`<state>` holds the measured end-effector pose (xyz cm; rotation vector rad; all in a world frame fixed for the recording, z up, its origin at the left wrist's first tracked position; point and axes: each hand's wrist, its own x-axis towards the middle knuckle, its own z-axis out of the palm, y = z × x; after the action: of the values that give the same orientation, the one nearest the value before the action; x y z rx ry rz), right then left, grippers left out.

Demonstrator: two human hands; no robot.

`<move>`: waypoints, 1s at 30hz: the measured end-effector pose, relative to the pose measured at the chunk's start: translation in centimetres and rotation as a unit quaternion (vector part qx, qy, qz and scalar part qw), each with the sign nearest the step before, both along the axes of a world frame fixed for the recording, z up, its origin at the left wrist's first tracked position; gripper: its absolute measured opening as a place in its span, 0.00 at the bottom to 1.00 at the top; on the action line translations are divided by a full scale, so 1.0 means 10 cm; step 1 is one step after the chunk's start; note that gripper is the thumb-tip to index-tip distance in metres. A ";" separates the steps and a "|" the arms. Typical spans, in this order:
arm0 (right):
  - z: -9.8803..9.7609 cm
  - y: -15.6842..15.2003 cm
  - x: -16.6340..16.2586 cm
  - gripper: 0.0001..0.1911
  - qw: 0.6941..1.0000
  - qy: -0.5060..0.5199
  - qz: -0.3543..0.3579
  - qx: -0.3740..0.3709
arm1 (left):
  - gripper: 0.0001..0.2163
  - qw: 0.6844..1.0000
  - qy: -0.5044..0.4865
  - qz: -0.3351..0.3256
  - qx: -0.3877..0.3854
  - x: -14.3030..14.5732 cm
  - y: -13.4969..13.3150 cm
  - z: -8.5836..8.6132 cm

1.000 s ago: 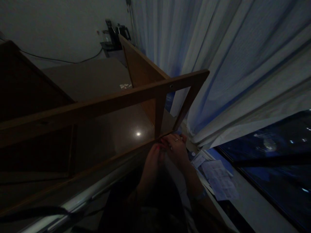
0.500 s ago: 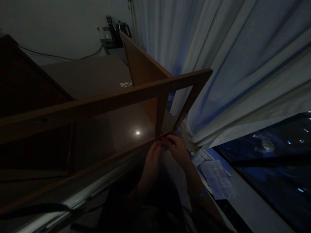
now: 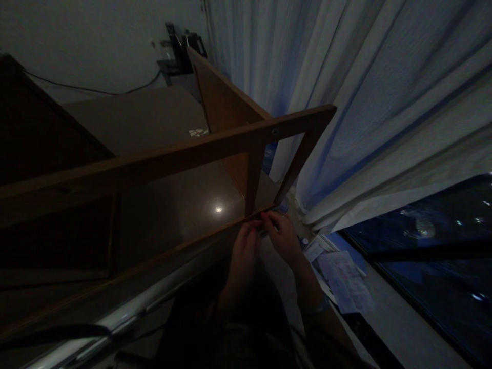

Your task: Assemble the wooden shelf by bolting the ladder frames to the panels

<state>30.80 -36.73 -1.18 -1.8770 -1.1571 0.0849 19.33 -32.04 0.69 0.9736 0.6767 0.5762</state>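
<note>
Both hands meet at the near lower rail of a brown wooden frame, close to the foot of its upright post. My left hand has its fingers bent and pressed together just below the rail. Beside it, my right hand is closed in a pinch, its fingertips at the rail's edge and close to the left fingers. Whatever is between the fingers is too small and dark to make out. A grey-brown tabletop with a bright light reflection shows through the frame's opening.
A wooden side panel stands behind the frame. White curtains hang at the right, above papers beside a dark window. A kettle stands far back. A pale metal bar runs at the lower left.
My right fingertips have shifted slightly up towards the rail, and the left fingers have moved a little beside them. The frame stays in place.
</note>
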 end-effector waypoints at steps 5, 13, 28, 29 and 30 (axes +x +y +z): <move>0.01 -0.16 -0.15 0.09 0.994 0.005 0.000 0.108 | 0.18 1.000 0.015 0.020 0.003 -0.01 0.00 -0.04; -0.03 -0.19 -0.29 0.15 0.985 -0.117 0.068 0.103 | 0.13 0.999 0.024 0.027 0.037 -0.04 0.03 -0.08; 0.02 -0.17 -0.33 0.04 0.976 0.050 -0.019 0.212 | 0.16 1.000 0.012 0.025 0.002 -0.04 0.02 0.01; 0.01 -0.18 -0.33 0.04 0.970 0.086 -0.017 0.228 | 0.16 1.000 0.011 0.023 0.007 -0.04 0.02 0.00; 0.00 -0.18 -0.34 0.05 0.963 0.127 -0.011 0.237 | 0.16 1.000 0.012 0.020 0.013 -0.04 0.02 0.00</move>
<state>27.45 -38.58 -1.17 -1.4063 -0.8857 0.0309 18.89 -31.79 0.68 0.9948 0.7138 0.6108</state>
